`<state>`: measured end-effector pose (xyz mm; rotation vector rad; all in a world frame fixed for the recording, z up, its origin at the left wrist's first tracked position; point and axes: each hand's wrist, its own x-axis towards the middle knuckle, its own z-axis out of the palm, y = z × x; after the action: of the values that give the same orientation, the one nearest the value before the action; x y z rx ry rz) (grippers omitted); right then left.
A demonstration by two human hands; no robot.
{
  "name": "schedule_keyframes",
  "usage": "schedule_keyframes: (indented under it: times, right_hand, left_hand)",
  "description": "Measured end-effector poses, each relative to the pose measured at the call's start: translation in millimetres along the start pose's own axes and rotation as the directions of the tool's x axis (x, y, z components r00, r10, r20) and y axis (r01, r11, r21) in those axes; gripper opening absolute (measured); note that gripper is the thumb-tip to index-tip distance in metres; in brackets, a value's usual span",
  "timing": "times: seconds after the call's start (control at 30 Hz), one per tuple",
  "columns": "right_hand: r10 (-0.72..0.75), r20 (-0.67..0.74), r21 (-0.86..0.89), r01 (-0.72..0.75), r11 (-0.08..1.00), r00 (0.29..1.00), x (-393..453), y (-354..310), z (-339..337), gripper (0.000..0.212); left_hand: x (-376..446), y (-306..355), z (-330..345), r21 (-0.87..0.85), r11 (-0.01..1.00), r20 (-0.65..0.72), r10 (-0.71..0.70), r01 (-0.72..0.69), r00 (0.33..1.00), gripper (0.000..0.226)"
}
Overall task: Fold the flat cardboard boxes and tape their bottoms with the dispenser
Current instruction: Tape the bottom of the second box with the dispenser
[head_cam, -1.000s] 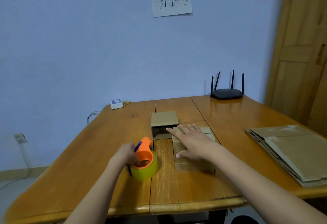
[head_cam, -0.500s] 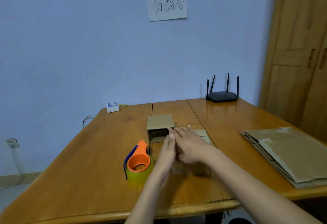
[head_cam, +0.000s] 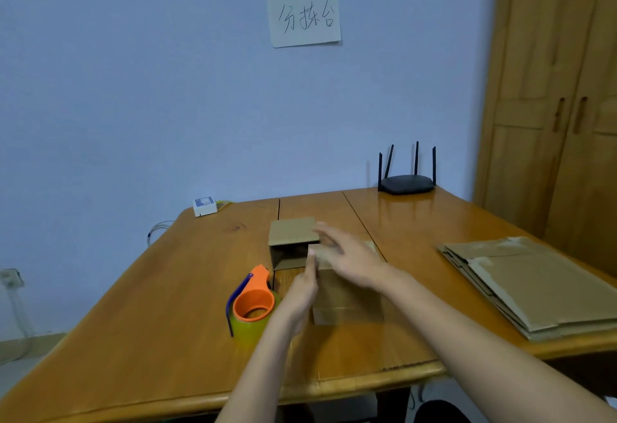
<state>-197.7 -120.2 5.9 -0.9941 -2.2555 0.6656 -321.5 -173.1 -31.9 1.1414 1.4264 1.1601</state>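
A folded cardboard box (head_cam: 347, 302) stands near the middle of the wooden table (head_cam: 150, 305). My left hand (head_cam: 300, 292) presses against its left wall, thumb up at the top corner. Blurred and with fingers spread, my right hand (head_cam: 350, 255) lies flat over the box's top flaps. Just behind stands a second small box (head_cam: 292, 234) whose open side faces me. The orange tape dispenser (head_cam: 253, 302), loaded with a yellowish roll, rests on the table left of my left hand, untouched.
A stack of flat cardboard boxes (head_cam: 521, 285) lies at the table's right edge. A black router (head_cam: 405, 183) sits at the back right and a small white device (head_cam: 204, 205) at the back left. A wooden wardrobe (head_cam: 551, 105) is on the right.
My left hand let go of the tape dispenser and moved right to the box's left wall. My right hand stayed on the box top and shifted slightly forward.
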Motion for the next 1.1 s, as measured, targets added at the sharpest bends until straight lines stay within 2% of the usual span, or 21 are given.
schedule_keyframes:
  times: [0.03, 0.07, 0.1, 0.13, 0.17, 0.2, 0.27, 0.33, 0.37, 0.43, 0.53, 0.6, 0.7, 0.8, 0.87, 0.9, 1.0, 1.07, 1.1]
  right_hand:
    - [0.018, -0.181, 0.134, 0.007, 0.991, 0.983, -4.6, -0.2, -4.5, 0.052]
    - [0.057, -0.374, 0.197, 0.019, 0.98, 0.926, -10.2, 0.1, -8.4, 0.047]
    - [0.114, -0.532, 0.221, 0.007, 0.975, 0.839, -16.6, 2.8, -11.2, 0.045]
    - [0.188, -0.627, 0.248, -0.036, 0.968, 0.756, -25.4, 5.4, -12.8, 0.044]
    - [0.267, -0.656, 0.284, -0.097, 0.954, 0.706, -35.6, 8.4, -13.3, 0.045]
    - [0.343, -0.626, 0.32, -0.171, 0.932, 0.7, -45.6, 16.1, -10.7, 0.047]
    - [0.465, -0.443, 0.384, -0.306, 0.871, 0.767, -64.4, 34.5, -0.1, 0.053]
    - [0.486, -0.241, 0.41, -0.366, 0.835, 0.84, -76.6, 51.8, 17.4, 0.054]
    - [0.468, -0.19, 0.395, -0.369, 0.841, 0.863, -79.2, 59.1, 25.0, 0.052]
    - [0.421, -0.232, 0.34, -0.332, 0.88, 0.877, -78.6, 68.3, 31.3, 0.051]
    - [0.443, -0.403, 0.349, -0.313, 0.883, 0.801, -70.1, 67.3, 16.5, 0.058]
    - [0.472, -0.456, 0.365, -0.325, 0.873, 0.755, -62.1, 64.6, 1.3, 0.06]
    - [0.506, -0.453, 0.327, -0.391, 0.86, 0.734, -47.3, 70.3, -10.1, 0.054]
    - [0.57, -0.355, 0.295, -0.489, 0.821, 0.741, -35.6, 80.0, -13.9, 0.057]
    - [0.568, -0.286, 0.236, -0.518, 0.822, 0.772, -31.3, 88.8, -13.0, 0.062]
    - [0.537, -0.284, 0.158, -0.513, 0.844, 0.795, -30.1, 94.5, -11.3, 0.063]
    - [0.327, -0.283, -0.272, -0.402, 0.874, 0.902, -31.8, 102.5, -7.0, 0.06]
    - [0.222, -0.208, -0.448, -0.294, 0.844, 0.953, -30.2, 103.9, -4.8, 0.059]
    - [0.216, -0.165, -0.488, -0.27, 0.83, 0.962, -27.9, 105.6, -2.8, 0.058]
  left_hand:
    - [-2.0, 1.6, -1.0, 0.008, 1.0, 0.005, -0.014, 0.014, 1.0, 0.085]
    - [-5.1, 4.2, -1.3, 0.009, 1.0, 0.0, -0.01, 0.01, 1.0, 0.083]
    - [-6.9, 4.8, -1.6, -0.008, 1.0, -0.02, 0.003, -0.003, 1.0, 0.079]
    - [-8.9, 4.9, -1.2, -0.028, 0.999, -0.044, 0.026, -0.027, 0.999, 0.076]
    - [-9.8, 1.6, -2.0, -0.047, 0.998, -0.074, 0.038, -0.041, 0.997, 0.077]
    - [-10.3, -3.3, -2.5, -0.044, 0.997, -0.096, 0.052, -0.057, 0.994, 0.079]
    - [-10.3, -18.0, -1.6, -0.02, 0.994, -0.123, 0.1, -0.104, 0.987, 0.077]
    - [-13.0, -29.0, 4.6, 0.0, 0.988, -0.151, 0.154, -0.155, 0.977, 0.06]
    - [-12.0, -32.7, 8.6, 0.011, 0.984, -0.168, 0.178, -0.179, 0.97, 0.052]
    - [-6.0, -36.0, 16.4, 0.042, 0.974, -0.198, 0.226, -0.222, 0.954, 0.043]
    - [1.6, -28.1, 25.8, 0.146, 0.959, -0.252, 0.275, -0.244, 0.928, 0.038]
    - [8.2, -18.8, 30.0, 0.238, 0.935, -0.263, 0.321, -0.261, 0.91, 0.034]
    - [22.2, -7.3, 37.5, 0.402, 0.878, -0.225, 0.37, -0.26, 0.902, 0.041]
    - [38.3, -10.6, 45.4, 0.51, 0.823, -0.128, 0.36, -0.25, 0.924, 0.056]
    - [44.4, -18.1, 47.1, 0.635, 0.739, -0.043, 0.324, -0.224, 0.945, 0.058]
    - [46.4, -22.0, 46.4, 0.718, 0.658, 0.002, 0.324, -0.226, 0.946, 0.057]
    - [50.4, -26.9, 47.8, 0.886, 0.359, 0.126, 0.425, -0.294, 0.896, 0.057]
    - [55.0, -27.4, 52.8, 0.91, 0.283, 0.163, 0.426, -0.302, 0.89, 0.059]
    - [58.9, -27.7, 55.2, 0.922, 0.256, 0.171, 0.407, -0.292, 0.897, 0.06]
